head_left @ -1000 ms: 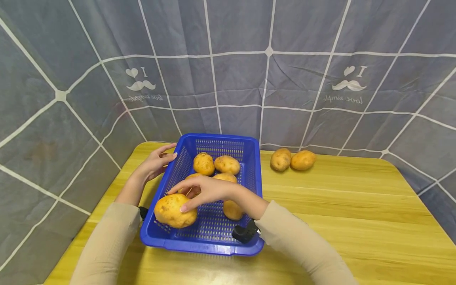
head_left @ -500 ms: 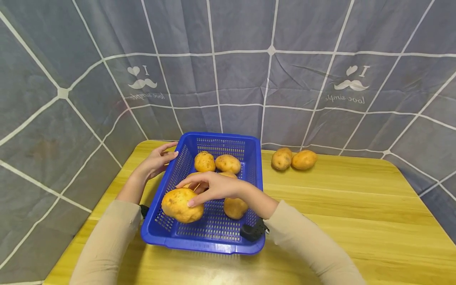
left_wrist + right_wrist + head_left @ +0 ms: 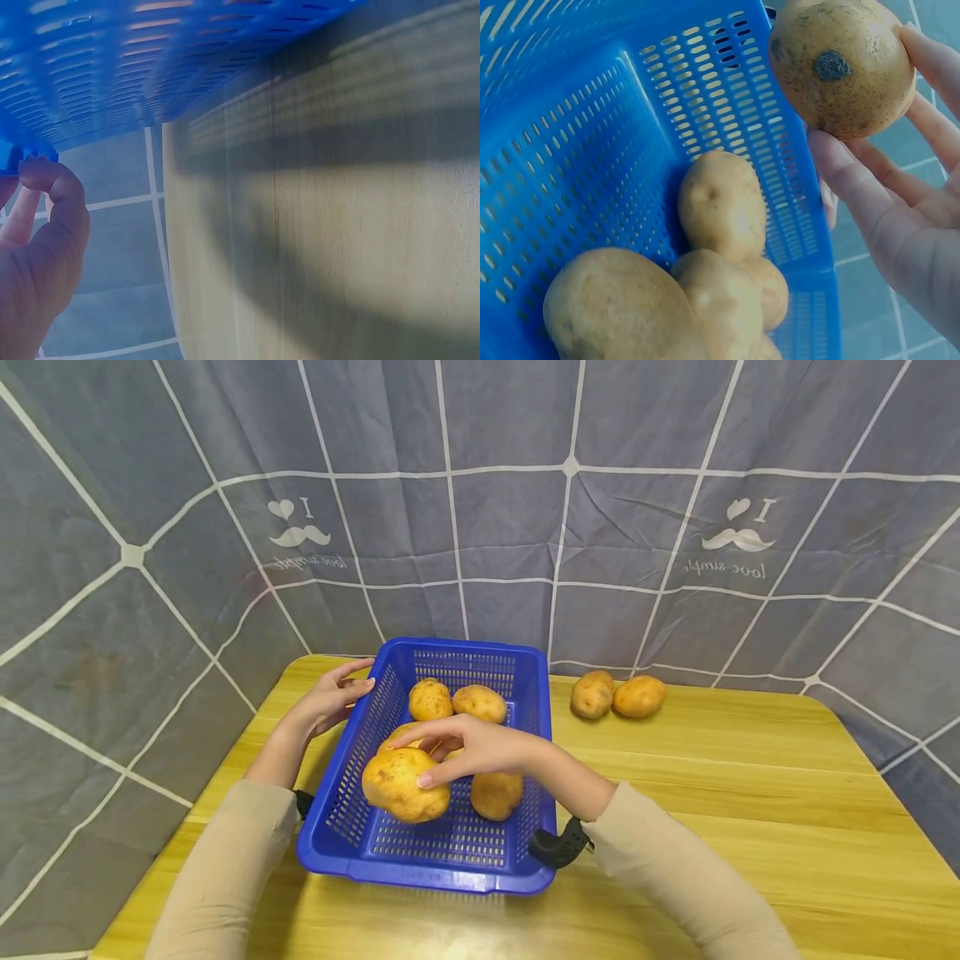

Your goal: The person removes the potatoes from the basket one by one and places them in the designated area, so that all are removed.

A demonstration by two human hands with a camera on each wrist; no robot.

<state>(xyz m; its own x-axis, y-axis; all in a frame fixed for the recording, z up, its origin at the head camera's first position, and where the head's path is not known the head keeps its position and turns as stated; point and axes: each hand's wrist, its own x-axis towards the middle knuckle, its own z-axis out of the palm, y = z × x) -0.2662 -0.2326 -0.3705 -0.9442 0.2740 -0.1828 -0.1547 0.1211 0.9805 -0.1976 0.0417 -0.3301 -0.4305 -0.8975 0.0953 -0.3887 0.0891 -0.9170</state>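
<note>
My right hand (image 3: 457, 747) grips a large yellow potato (image 3: 405, 783) and holds it above the blue perforated basket (image 3: 450, 870); the right wrist view shows the same potato (image 3: 841, 66) between my fingers (image 3: 855, 187). Several other potatoes (image 3: 478, 703) lie inside the basket (image 3: 592, 150). My left hand (image 3: 330, 700) holds the basket's far left rim, thumb on the edge; the left wrist view shows its fingers (image 3: 52, 225) curled at the blue rim (image 3: 15, 157).
Two potatoes (image 3: 618, 694) lie on the wooden table (image 3: 750, 793) at the back right, beside the grey grid-patterned cloth (image 3: 525, 510) that walls in the table. Black wrist-camera mounts (image 3: 558, 847) sit on both sleeves.
My right hand has carried the large potato from the basket's near left corner rightward and up, toward its middle. The left hand stays on the rim.
</note>
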